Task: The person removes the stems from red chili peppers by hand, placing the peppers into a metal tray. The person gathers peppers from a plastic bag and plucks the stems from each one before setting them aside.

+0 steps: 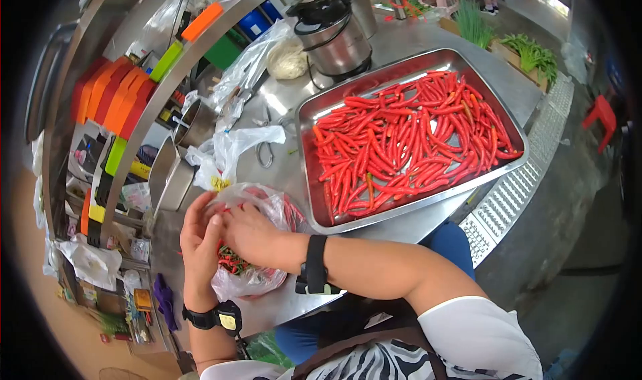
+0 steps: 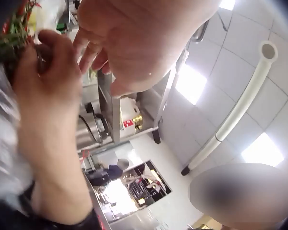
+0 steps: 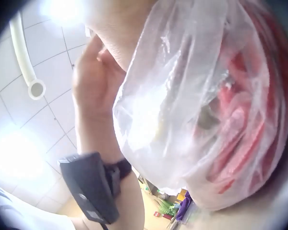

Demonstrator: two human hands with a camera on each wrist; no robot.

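A clear plastic bag holding red chili peppers with green stems sits at the counter's front. My right hand reaches over its opening, fingers bent down among bits of red; I cannot tell whether it grips any peppers. In the left wrist view the right hand is beside the green stems. My left hand stands upright at the bag's left side, fingers extended and thumb apart, its palm showing no object. The bag covers much of the right wrist view, with the left hand behind it.
A large steel tray spread with red chilies lies right of the bag. Beyond are a steel cooker, scissors and a white plastic bag. Shelving with knives stands at left.
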